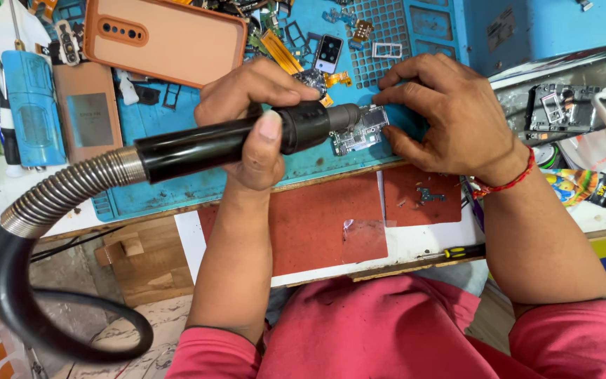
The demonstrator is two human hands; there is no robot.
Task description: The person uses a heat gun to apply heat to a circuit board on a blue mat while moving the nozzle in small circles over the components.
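My left hand (257, 119) grips the black handle of a hot-air tool (205, 144), thumb on top. Its metal nozzle (345, 116) points right, close over a small circuit board (359, 132) lying on the blue work mat (170, 119). A ribbed metal hose (61, 193) runs from the handle down to a black cable. My right hand (447, 112) pins the board at its right edge with fingertips and thumb. A red thread band circles that wrist.
A peach phone case (166, 38), a brown phone back (87, 109), a blue bottle (33, 105) and small phone parts lie on the mat. Red pads (317, 224) cover the near bench edge, with a screwdriver (457, 251). A blue machine (541, 28) stands at back right.
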